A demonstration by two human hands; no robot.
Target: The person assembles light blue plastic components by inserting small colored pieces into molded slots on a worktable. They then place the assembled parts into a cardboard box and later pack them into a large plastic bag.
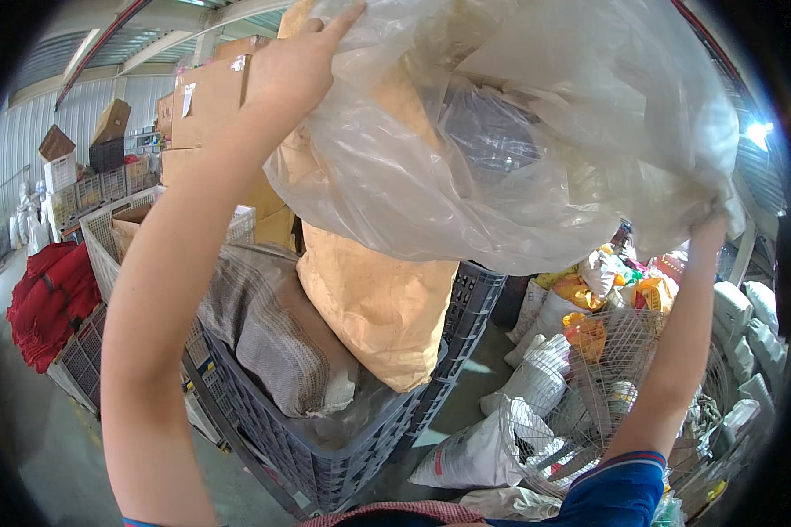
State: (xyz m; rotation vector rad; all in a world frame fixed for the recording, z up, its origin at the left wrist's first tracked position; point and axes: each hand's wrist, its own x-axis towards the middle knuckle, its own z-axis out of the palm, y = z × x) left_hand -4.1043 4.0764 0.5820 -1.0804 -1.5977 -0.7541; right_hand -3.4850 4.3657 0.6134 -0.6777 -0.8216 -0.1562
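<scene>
A large, crumpled clear plastic bag [387,176] is stretched between my raised arms and fills the upper middle and right. My left hand [294,66] is up at its left edge, closed on the plastic, one finger sticking out. On the far right, my right hand [716,215] is closed on the bag's other side, its fingers mostly covered by film. Dark film [490,127] shows through the bag. Partly behind the bag, a brown paper sack [373,303] leans in a dark plastic crate [325,474]. Beside it lies a grey striped woven sack [281,338].
White sacks [475,448] and a wire basket [620,369] crowd the floor at right. Red mesh bags [53,303] lie on crates at left. Cardboard boxes [206,101] are stacked behind my left arm. A white crate [105,237] stands left of the dark one.
</scene>
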